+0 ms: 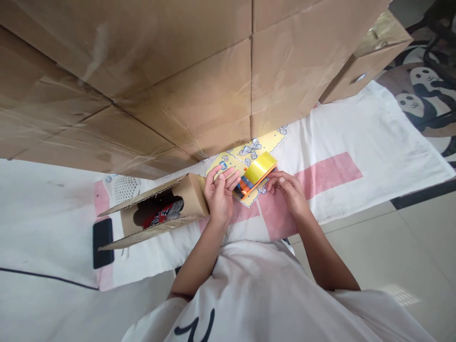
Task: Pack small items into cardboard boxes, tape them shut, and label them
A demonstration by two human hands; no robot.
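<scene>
Both hands, the left hand (220, 192) and the right hand (289, 190), are loosely gripping the orange tape dispenser with its yellowish tape roll (257, 174), beside the small open brown cardboard box (160, 211).

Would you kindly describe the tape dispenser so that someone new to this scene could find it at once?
Start at the wall of big taped cardboard boxes and drop to the white and pink cloth below it. There, between the left hand and right hand, lies the tape dispenser. It alone has an orange frame carrying a yellowish roll of tape, unlike the small open brown box on its left.
</scene>
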